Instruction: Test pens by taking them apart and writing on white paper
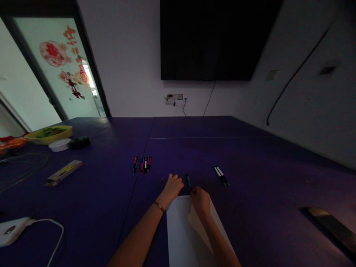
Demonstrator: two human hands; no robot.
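Note:
A sheet of white paper (180, 230) lies on the purple table in front of me. My right hand (200, 200) is over its upper right part, thumb and fingers pinched at the lower end of a green pen (188, 180). Just past the sheet's top left corner, my left hand (172, 185) rests with fingers curled; whatever may be under them is hidden. A thin dark tip (162, 181) shows left of that hand. Further left lie several pens (145, 165) in pink, blue, white and green. Two white-and-black pens (221, 175) lie side by side to the right.
An open slim box (63, 173), a white round lid (59, 145), a black roll (79, 142) and a yellow basket (50, 135) stand on the left. A white device (13, 230) with a cable is at near left. A phone (330, 228) lies at right.

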